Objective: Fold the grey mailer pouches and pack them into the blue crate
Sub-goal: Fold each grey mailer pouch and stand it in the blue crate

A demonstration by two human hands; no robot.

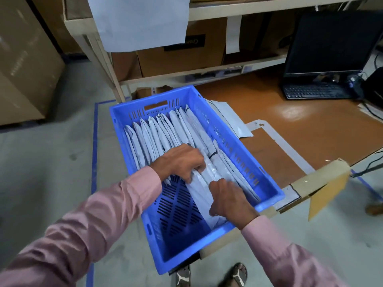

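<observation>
We stand on a grey concrete floor (51,162) marked with blue tape, facing a brown desk (310,125) under wooden shelving (228,9) loaded with cardboard boxes. Our left hand (180,162) curls over the near ends of the standing pouches, fingers bent down onto them and thumb tucked at the edge of the newest one. Our right hand (228,198) grips that folded grey mailer pouch (202,195) from its near side, inside the blue crate (132,117). Beyond our hands a row of folded grey pouches (157,133) stands on edge, filling the far part of the crate up to its far wall. The near left part of the crate floor lies bare, its slotted base showing. The crate overhangs the desk's near left corner. Flat pouches (234,121) lie on the desk just beside the crate's right wall. Further right, a monitor (329,42) and keyboard (317,92) sit at the desk's far edge.
</observation>
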